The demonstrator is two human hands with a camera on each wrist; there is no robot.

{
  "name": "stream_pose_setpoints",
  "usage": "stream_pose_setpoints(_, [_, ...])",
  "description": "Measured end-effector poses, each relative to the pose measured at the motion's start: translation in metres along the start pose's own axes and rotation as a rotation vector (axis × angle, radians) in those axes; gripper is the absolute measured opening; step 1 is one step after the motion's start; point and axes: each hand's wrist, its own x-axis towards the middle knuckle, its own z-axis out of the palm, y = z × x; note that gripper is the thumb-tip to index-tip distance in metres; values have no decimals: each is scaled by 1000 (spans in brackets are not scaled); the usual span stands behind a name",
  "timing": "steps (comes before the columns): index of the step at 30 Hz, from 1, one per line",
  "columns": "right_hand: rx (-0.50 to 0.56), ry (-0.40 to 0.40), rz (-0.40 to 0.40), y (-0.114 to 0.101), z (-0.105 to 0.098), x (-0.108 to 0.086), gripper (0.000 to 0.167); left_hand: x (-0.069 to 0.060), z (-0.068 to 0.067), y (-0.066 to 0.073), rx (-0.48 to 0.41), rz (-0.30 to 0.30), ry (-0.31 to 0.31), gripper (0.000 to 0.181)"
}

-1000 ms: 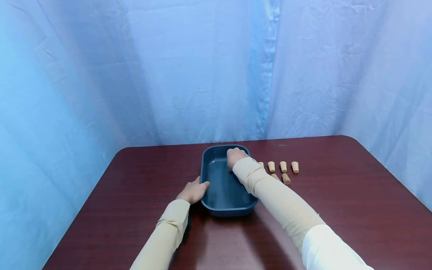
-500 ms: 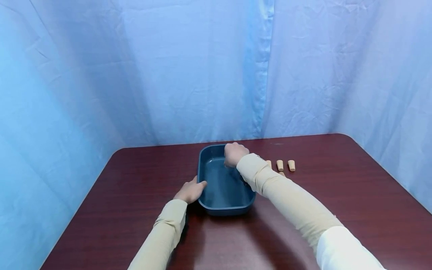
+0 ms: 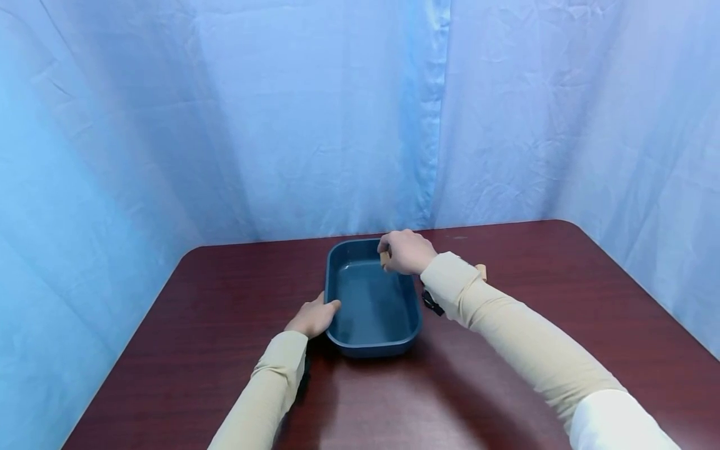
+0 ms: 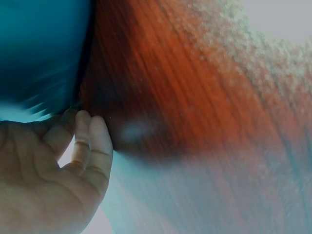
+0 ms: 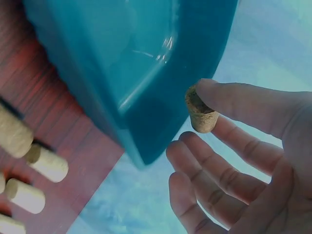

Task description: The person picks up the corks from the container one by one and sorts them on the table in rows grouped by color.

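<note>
A deep blue rectangular tray (image 3: 371, 312) sits on the table, and its visible floor is bare. My left hand (image 3: 312, 316) grips its left wall, thumb over the rim and fingers outside; in the left wrist view the fingertips (image 4: 100, 126) touch the tray's side. Above the far right corner of the tray, my right hand (image 3: 409, 251) pinches a tapered cork stopper (image 5: 201, 109) between thumb and fingers. The other fingers are spread apart below it. In the right wrist view, several more cork stoppers (image 5: 46, 163) lie on the table to the tray's right.
The dark red wooden table (image 3: 225, 350) has rounded far corners. Pale blue curtains (image 3: 315, 125) hang behind it and at both sides. My right sleeve (image 3: 506, 319) hides most of the loose corks in the head view; one cork (image 3: 481, 272) shows past it.
My right hand has moved up and right from inside the tray to above its far right rim, and the cork stopper it pinches has come into view. My left hand keeps its grip.
</note>
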Motion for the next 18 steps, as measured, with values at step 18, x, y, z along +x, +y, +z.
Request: stream_pose_setpoints(18, [91, 35, 41, 83, -2, -40, 35, -5, -3, 3, 0, 8, -13, 65])
